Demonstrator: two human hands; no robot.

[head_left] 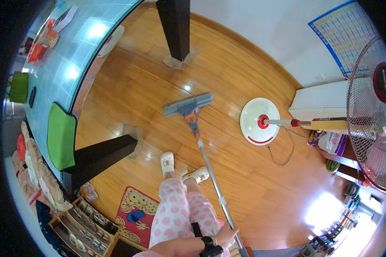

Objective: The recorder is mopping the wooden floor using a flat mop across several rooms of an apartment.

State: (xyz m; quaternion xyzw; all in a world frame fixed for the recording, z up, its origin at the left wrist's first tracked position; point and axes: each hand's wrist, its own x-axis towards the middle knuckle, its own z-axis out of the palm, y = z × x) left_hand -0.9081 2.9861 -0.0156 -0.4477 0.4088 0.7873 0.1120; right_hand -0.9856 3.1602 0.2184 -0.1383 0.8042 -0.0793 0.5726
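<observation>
A mop with a silver pole slants across the floor in front of me. Its wide grey head with orange parts rests on the wooden boards, ahead of my feet. My left hand, with a dark band at the wrist, reaches across my lap from the lower left. Its fingers are wrapped round the upper pole. The top end of the pole runs out at the lower edge. My right hand does not show.
A standing fan with a round white base and loose cord stands right. At left is a glass-topped table with dark legs and a green cloth. A red mat and shoe rack lie lower left.
</observation>
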